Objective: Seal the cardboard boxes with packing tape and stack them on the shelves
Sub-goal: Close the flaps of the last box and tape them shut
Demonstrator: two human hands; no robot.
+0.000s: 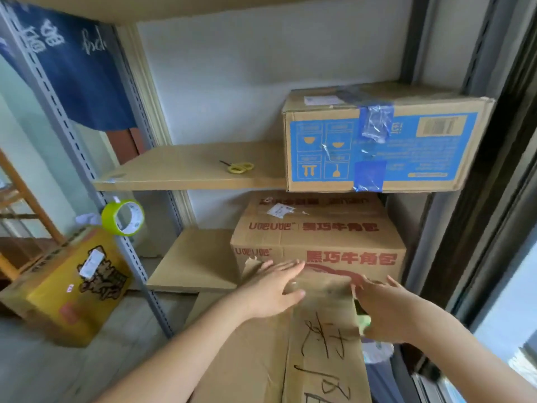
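Note:
A brown cardboard box with black handwriting on its flap lies in front of me, its far end against the lower shelf. My left hand lies flat on the box top, fingers straight, over a shiny strip of clear tape. My right hand rests at the box's right edge with fingers spread. A green and white thing pokes out beneath its palm; I cannot tell whether the hand holds it. A green tape roll hangs on the shelf post.
A box with red print sits on the lower shelf, and a blue-printed box on the upper shelf beside yellow scissors. A yellow box stands on the floor at left. A window frame runs along the right.

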